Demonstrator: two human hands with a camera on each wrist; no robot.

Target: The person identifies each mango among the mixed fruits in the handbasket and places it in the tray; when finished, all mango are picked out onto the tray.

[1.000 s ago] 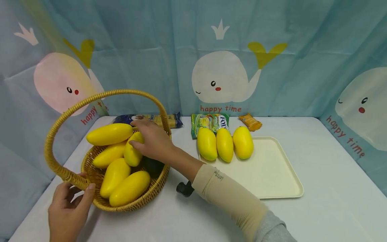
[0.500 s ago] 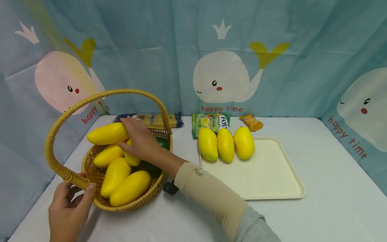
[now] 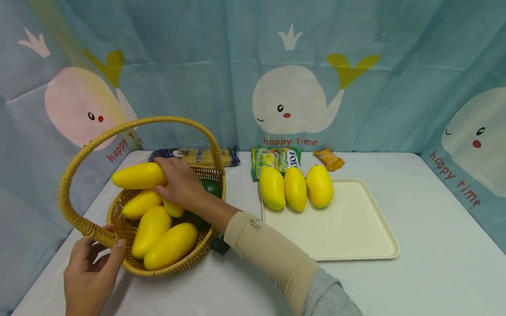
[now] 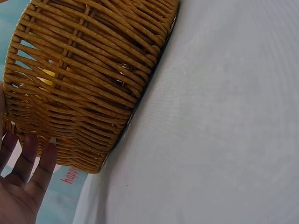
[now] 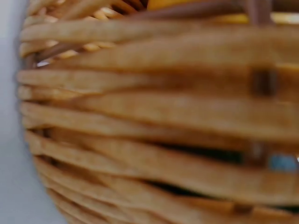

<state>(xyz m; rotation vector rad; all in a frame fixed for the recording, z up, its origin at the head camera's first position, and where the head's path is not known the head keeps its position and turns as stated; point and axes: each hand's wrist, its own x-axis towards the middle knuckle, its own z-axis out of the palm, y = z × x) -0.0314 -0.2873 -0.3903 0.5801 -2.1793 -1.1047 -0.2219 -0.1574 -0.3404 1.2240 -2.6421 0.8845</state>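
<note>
A wicker basket (image 3: 192, 263) with a tall arched handle (image 3: 160, 120) stands at the left of the table, holding several yellow mangoes. My left hand (image 3: 90, 274) pinches the basket's near-left rim at the handle's base, thumb outside; the left wrist view has its fingers against the woven wall (image 4: 88, 84). My right hand (image 3: 182, 184) reaches in from the right and grips the right end of the top mango (image 3: 136, 177), which lies crosswise over the others. Another mango (image 3: 171, 210) is partly covered by this hand. The right wrist view shows mostly blurred wicker (image 5: 140, 107).
Inside the basket at right sit dark green fruits (image 3: 211, 187). Behind it lies a pasta packet (image 3: 197, 156). Three mangoes (image 3: 295, 189) rest at the left end of a cream tray (image 3: 336, 237). A green candy bag (image 3: 275, 159) and a small orange packet (image 3: 329, 159) lie behind.
My right hand has moved left over the basket and taken hold of the top mango's right end, which has shifted slightly left. The left hand has stayed at the rim.
</note>
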